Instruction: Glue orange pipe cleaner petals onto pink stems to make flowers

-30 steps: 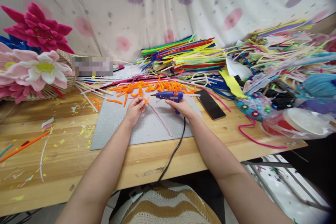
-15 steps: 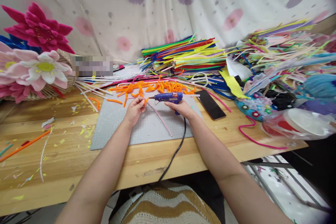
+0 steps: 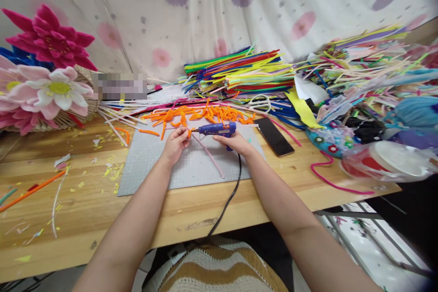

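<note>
My right hand (image 3: 233, 141) is wrapped around a blue hot glue gun (image 3: 214, 129), with a glue stick poking out of its back end. The nozzle points left and meets a small orange pipe cleaner piece (image 3: 190, 133). My left hand (image 3: 177, 143) pinches that piece between thumb and fingers. A pale pink pipe cleaner (image 3: 210, 157) slants down to the right from near the left fingertips; whether it is joined to the orange piece I cannot tell. Beneath both hands lies a grey cutting mat (image 3: 143, 178). The gun's black cord (image 3: 228, 205) runs over the table's front edge.
Bent orange pipe cleaner pieces (image 3: 219, 113) line the mat's back edge. A phone (image 3: 275, 137) lies to the right, with scissors (image 3: 260, 102) behind. Bundled pipe cleaners (image 3: 239, 70) are stacked at the back. Fuzzy flowers (image 3: 58, 86) stand at left; a plastic-wrapped tub (image 3: 386, 162) sits at right.
The glue gun in my right hand has shifted slightly left and down, bringing its nozzle closer to the orange piece. My left hand stays in place.
</note>
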{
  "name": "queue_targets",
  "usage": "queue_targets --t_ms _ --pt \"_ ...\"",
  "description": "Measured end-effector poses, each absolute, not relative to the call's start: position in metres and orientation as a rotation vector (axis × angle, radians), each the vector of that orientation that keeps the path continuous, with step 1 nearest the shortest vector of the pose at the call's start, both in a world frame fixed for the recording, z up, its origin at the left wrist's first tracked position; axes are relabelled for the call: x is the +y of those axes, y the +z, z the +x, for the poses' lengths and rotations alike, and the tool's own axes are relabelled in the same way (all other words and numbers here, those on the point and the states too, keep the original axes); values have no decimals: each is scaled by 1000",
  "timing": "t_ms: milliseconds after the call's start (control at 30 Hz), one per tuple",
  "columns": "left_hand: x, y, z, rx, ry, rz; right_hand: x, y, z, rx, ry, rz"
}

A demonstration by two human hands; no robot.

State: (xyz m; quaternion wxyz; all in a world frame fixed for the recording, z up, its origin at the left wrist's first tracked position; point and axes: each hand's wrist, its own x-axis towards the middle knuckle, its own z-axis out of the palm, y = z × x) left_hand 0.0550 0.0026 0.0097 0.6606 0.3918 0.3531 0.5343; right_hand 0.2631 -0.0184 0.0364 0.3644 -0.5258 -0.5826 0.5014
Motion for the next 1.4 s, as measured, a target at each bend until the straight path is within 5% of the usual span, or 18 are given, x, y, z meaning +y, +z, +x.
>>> queue_targets --t_ms 1400 --pt "4 9 54 768 1212 875 -16 38 263 -1482 1222 -1366"
